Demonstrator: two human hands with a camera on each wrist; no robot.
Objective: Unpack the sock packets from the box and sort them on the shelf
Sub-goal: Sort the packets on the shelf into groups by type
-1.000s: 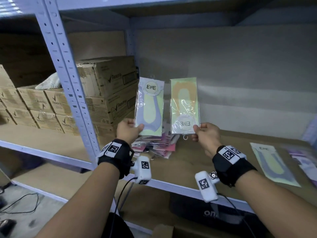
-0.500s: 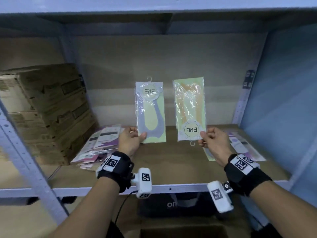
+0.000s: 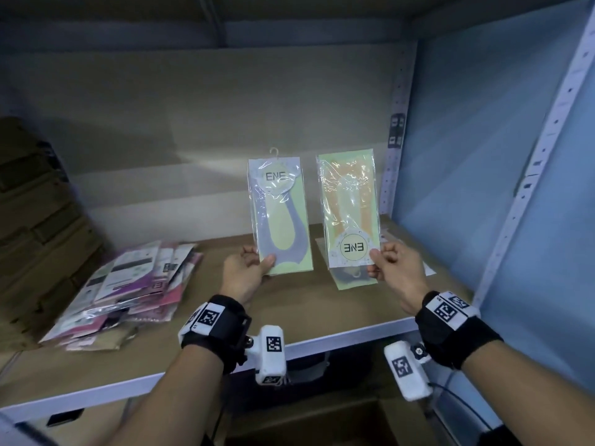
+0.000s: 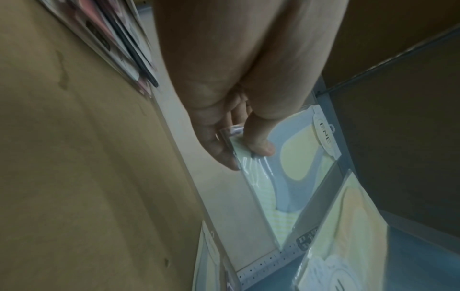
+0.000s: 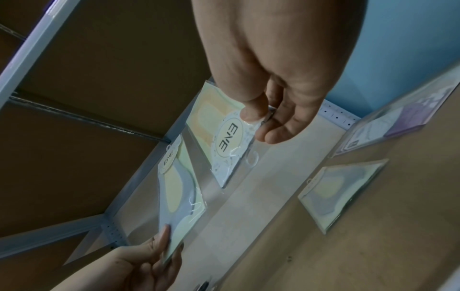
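Note:
My left hand (image 3: 246, 272) pinches the bottom corner of a grey-and-green sock packet (image 3: 279, 217), held upright with its hook on top; the left wrist view shows thumb and fingers on that packet (image 4: 283, 177). My right hand (image 3: 391, 268) pinches an orange-and-green sock packet (image 3: 349, 207) by its round label end, held upside down, hook at the bottom. The right wrist view shows the thumb on the label of this packet (image 5: 224, 137) and the grey packet (image 5: 179, 189) beside it. Both packets hang above the brown shelf board (image 3: 306, 307). A cardboard box (image 3: 322, 423) sits below the shelf.
A fanned pile of pink and purple packets (image 3: 128, 284) lies on the shelf at left, beside stacked cartons (image 3: 38, 220). More packets lie flat at right, a grey-green one (image 5: 343, 193) and purple ones (image 5: 398, 126). A blue side panel (image 3: 499, 188) closes the right end.
My view has swung right along the shelf and both hands with their packets have travelled with it. The grips look unchanged.

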